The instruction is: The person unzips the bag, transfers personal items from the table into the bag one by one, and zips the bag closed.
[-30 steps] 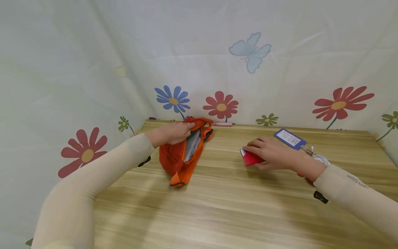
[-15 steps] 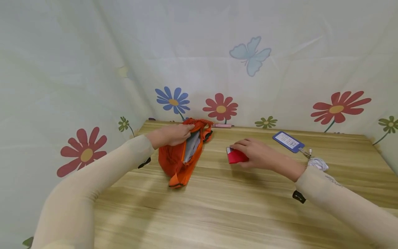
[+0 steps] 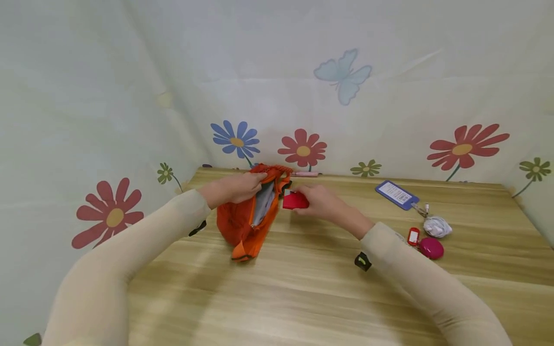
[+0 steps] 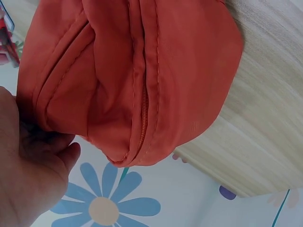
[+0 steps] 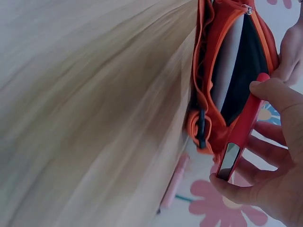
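Orange fabric, thin and crumpled like nylon, made up the pouch (image 3: 246,218) that lay slumped on the pale wood-grain worktop (image 3: 303,288), its mouth gaping to show a grey lining. Stitched seams and a zip ran along its side in the left wrist view, and it looked limp and light, likely to fold wherever it was not held. The left hand (image 3: 235,187) pinched the upper lip of the opening, fingers curled over the cloth, which seemed the sensible hold for keeping the mouth wide. The right hand (image 3: 318,202) gripped a small red case (image 3: 295,200) by its long edges, thumb on one side and fingers on the other, right at the mouth of the pouch. Flat, stiff and glossy, with a shiny metal end, that case looked smooth enough to slip, so an edge grip suited it. Off to the right lay a blue card tag (image 3: 396,194), a white bundle (image 3: 437,226) and a pink round object (image 3: 431,248).
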A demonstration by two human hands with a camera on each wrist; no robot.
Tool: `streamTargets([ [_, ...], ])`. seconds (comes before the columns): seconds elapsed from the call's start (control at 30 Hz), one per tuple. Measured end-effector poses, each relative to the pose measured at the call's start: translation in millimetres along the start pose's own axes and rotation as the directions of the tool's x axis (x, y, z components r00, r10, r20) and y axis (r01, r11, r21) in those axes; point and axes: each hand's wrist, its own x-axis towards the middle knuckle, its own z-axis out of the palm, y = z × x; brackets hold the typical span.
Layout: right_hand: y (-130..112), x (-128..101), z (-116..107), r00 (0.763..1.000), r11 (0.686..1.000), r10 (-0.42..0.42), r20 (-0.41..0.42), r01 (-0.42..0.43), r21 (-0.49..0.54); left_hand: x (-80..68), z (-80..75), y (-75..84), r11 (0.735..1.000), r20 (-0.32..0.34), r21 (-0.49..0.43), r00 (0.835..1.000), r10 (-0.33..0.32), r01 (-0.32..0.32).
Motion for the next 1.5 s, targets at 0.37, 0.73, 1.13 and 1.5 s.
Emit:
streamTargets([
  [0.37,-22,39,21,0.999,0.998,0.041,-0.028,-0.040,0.044,-3.5,-1.8,-1.6,0.991,-0.065,-0.130,0.997,-0.032,0.023],
  [0.73,-31,62,43,0.998,1.000,0.005,-0.065,-0.004,0.010,-4.5,-5.5,-0.6,0.994,-0.050,-0.101,0.998,-0.048,0.043],
  [1.13,-16,43,39,0.917,0.572,0.196,0.347,-0.394,0.720,-3.9,-0.9,-1.1,0.987,0.013,-0.149,0.998,-0.062,0.063],
  [1.5,-19,48,44,0.859,-0.095,0.309,0.407,-0.398,0.912,-3.2,-1.3,-1.4,0.987,-0.036,-0.145,0.997,-0.070,0.064],
])
